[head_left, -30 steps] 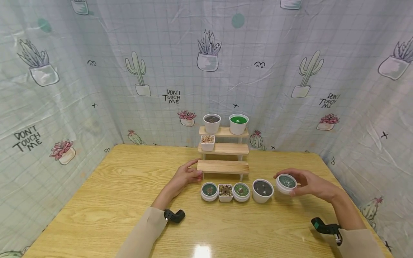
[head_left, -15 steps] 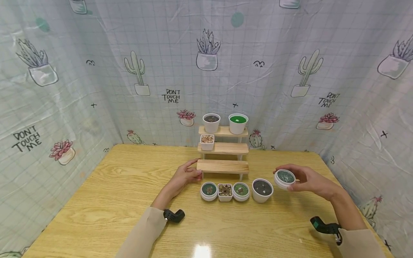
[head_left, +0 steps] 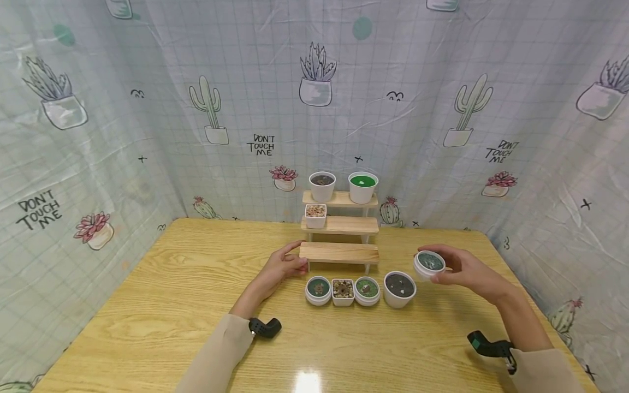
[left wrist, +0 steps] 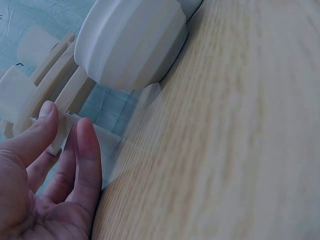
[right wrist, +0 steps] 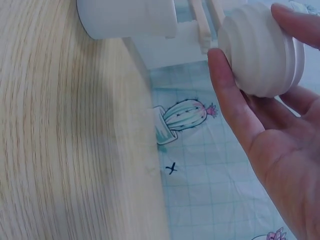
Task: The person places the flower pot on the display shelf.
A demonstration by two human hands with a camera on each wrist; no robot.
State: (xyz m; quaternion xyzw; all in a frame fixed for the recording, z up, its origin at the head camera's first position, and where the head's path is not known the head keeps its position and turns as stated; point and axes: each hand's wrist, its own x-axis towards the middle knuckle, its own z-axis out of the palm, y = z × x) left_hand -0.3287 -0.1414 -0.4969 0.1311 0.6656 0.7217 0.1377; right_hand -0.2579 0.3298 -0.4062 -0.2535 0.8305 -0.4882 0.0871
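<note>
My right hand [head_left: 469, 271] holds a small round white pot [head_left: 429, 264] with a dark green top, raised over the table at the right. In the right wrist view, the fingers and thumb curl round the ribbed side of this pot [right wrist: 260, 52]. My left hand [head_left: 280, 270] pinches the left end of the lowest step of a wooden three-step stand [head_left: 339, 252]; the left wrist view has the thumb and fingers [left wrist: 89, 142] round that end. On the stand's top step are a grey-topped pot [head_left: 322, 187] and a green-topped pot [head_left: 363, 187]. A square pot [head_left: 315, 216] sits left on the middle step.
Before the stand, a row on the table [head_left: 236, 360] holds a dark green pot [head_left: 318, 290], a square pebble pot [head_left: 343, 292], a mossy green pot [head_left: 367, 291] and a larger dark-topped pot [head_left: 399, 289]. A cactus-print curtain [head_left: 255, 103] hangs behind and at both sides.
My right hand has lifted the round pot a little and carried it slightly left and away from me. The left hand keeps its grip at the stand.
</note>
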